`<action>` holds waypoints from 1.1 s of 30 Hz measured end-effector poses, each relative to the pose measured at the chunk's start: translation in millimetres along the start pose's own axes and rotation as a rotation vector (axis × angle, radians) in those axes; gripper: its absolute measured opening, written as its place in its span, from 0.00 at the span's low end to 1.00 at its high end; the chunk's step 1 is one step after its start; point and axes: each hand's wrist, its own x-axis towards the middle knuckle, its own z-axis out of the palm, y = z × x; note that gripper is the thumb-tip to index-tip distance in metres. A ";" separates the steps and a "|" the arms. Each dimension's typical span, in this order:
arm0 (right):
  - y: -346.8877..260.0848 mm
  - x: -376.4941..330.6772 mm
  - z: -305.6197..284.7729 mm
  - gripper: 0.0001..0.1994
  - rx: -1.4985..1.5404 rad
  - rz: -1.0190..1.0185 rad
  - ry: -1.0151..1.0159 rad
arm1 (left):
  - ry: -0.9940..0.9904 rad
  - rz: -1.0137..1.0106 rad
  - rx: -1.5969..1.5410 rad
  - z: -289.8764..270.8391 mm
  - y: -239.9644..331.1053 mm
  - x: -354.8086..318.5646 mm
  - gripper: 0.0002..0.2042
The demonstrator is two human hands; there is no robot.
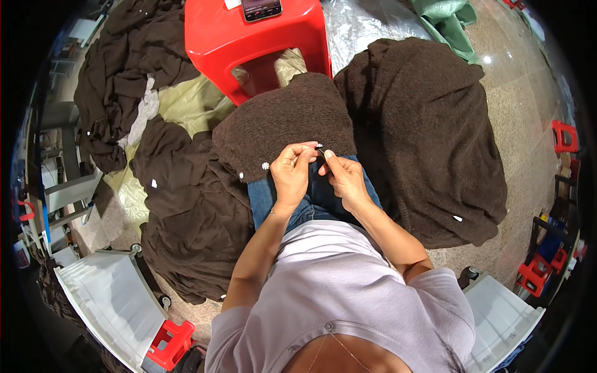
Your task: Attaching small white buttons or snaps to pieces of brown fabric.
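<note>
A dark brown knitted garment [286, 115] lies across my lap, over blue jeans. Along its near edge sit small sparkly white buttons [265, 166]. My left hand [291, 173] pinches the knit's edge close to another pale button [319, 145]. Right beside it, my right hand [346, 180] is closed, thumb against forefinger, on a small thin dark thing whose kind I cannot make out. The fingertips of both hands nearly meet there and partly cover what they work on.
Ahead stands a red plastic stool [249, 43] with a phone [262, 9] on top. Brown knit heaps lie at my right [429, 143] and left [193, 217], with yellowish plastic sheeting [193, 105] beneath. White plastic bins [112, 304] flank me, near a small red stool [171, 344].
</note>
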 end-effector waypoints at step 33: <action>-113.7 -24.2 110.2 0.14 -0.915 -1.674 -0.032 | 0.395 0.217 0.643 -172.3 -65.8 25.2 0.23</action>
